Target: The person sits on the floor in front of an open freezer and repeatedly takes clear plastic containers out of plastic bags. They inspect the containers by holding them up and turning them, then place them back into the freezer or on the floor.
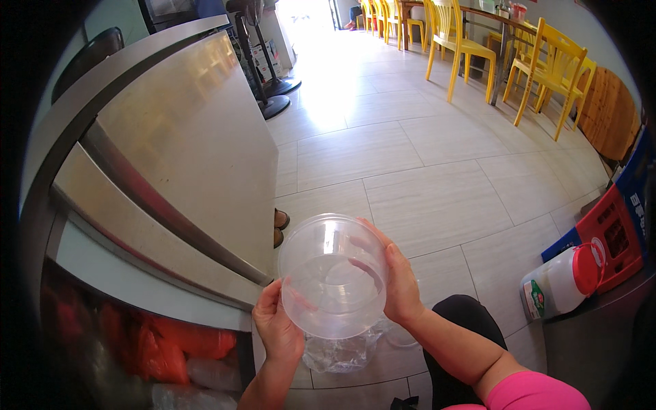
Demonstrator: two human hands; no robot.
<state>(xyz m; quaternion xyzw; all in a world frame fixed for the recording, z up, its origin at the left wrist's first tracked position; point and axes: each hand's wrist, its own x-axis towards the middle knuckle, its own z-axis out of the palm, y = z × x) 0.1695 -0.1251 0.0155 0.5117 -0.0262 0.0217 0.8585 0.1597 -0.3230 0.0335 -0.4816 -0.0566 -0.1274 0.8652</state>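
Note:
A round clear plastic container [335, 273] is held up in front of me, its inside facing me and nothing seen in it. My left hand [279, 324] grips its lower left side, fingertips showing through the wall. Along its right side my right hand [398, 277] is wrapped, thumb at the edge and fingers behind. Below the container a crumpled clear plastic bag [342, 353] shows, partly hidden by it. Beside the bag a clear round rim [404, 336] shows, perhaps a lid; I cannot tell.
A steel cabinet door [184, 137] stands at my left, above an opening with red plastic bags [167, 348]. Shoes [279, 227] show past the door's edge. At right are a white jug [550, 283] with a red lid and a red crate [611, 236]. Yellow chairs [447, 44] stand farther off.

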